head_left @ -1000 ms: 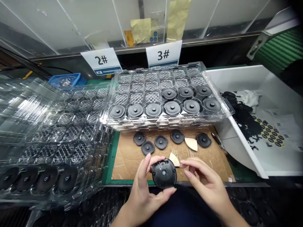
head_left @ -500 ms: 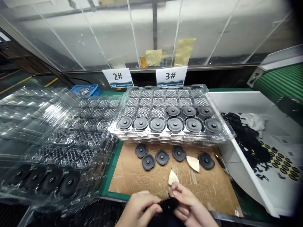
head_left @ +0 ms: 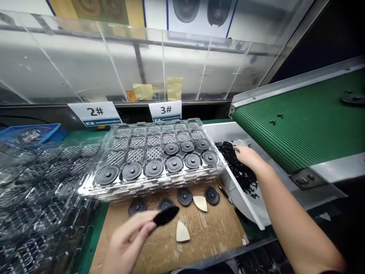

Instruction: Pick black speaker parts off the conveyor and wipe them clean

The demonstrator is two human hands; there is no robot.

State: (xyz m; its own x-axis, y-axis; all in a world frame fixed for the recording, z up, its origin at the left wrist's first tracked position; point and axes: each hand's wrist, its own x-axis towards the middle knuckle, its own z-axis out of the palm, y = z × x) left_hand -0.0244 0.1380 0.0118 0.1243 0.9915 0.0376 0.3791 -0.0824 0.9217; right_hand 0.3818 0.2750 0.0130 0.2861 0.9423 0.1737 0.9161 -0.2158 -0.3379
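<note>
My left hand (head_left: 129, 241) pinches a thin black disc (head_left: 166, 215) by its edge, held tilted above the cardboard sheet (head_left: 211, 236). Below and behind it lie several dark round pads with a small centre stud, among them one pad (head_left: 185, 196) near the clear tray. Two cream wedge-shaped pieces rest there too, a front wedge (head_left: 182, 232) and a rear wedge (head_left: 200, 203). Over to the right, my right hand (head_left: 247, 156) reaches into the white bin (head_left: 242, 199), its fingertips at a heap of small black parts (head_left: 242, 173). Whether those fingers grip anything is hidden.
A stack of clear trays (head_left: 154, 152) stands behind the cardboard, its front pockets holding round pads. More clear trays (head_left: 42, 198) are at left, beside a blue basket (head_left: 53, 133). A green ribbed conveyor (head_left: 308, 118) slopes at right. A knife-like tool (head_left: 226, 194) lies by the bin.
My hands have parted: the left keeps the black disc and is raised over the cardboard, while the right has moved into the white bin. The view has turned right.
</note>
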